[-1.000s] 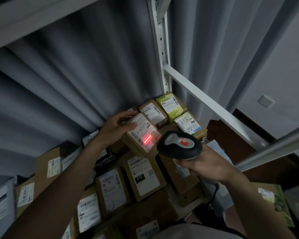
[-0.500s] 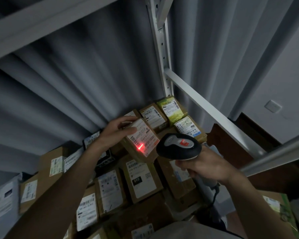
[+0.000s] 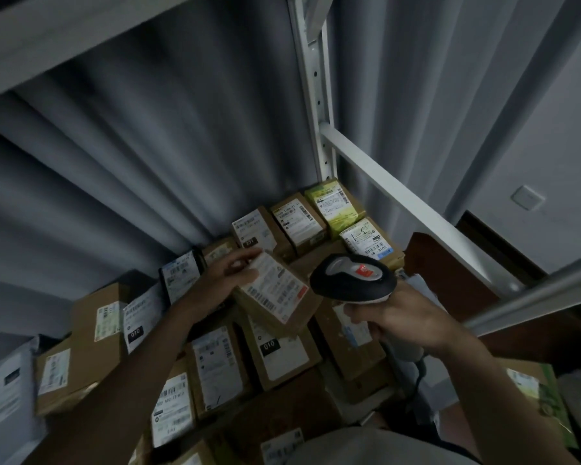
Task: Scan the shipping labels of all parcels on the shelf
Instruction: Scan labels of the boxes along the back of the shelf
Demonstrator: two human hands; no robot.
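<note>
My left hand (image 3: pixel 227 276) grips a small brown parcel (image 3: pixel 275 297) by its upper left corner and holds it tilted above the other parcels, its white shipping label facing up. My right hand (image 3: pixel 396 317) grips a black and grey barcode scanner (image 3: pixel 353 278), whose head sits just right of that parcel. No red scan light shows on the label. Several brown cardboard parcels with white labels, such as one marked 010 (image 3: pixel 279 350), lie packed on the shelf below. A yellow-green parcel (image 3: pixel 336 204) sits at the back right corner.
A white metal shelf upright (image 3: pixel 312 95) and a slanting cross rail (image 3: pixel 410 209) bound the shelf on the right. A grey curtain (image 3: pixel 148 146) hangs behind. A grey mailer bag (image 3: pixel 4 391) lies at the far left. A green-printed box (image 3: pixel 544 397) sits at the lower right.
The red scan light on the held parcel's label has gone out. My left hand has lowered the parcel a little toward the pile. The scanner has stayed beside it.
</note>
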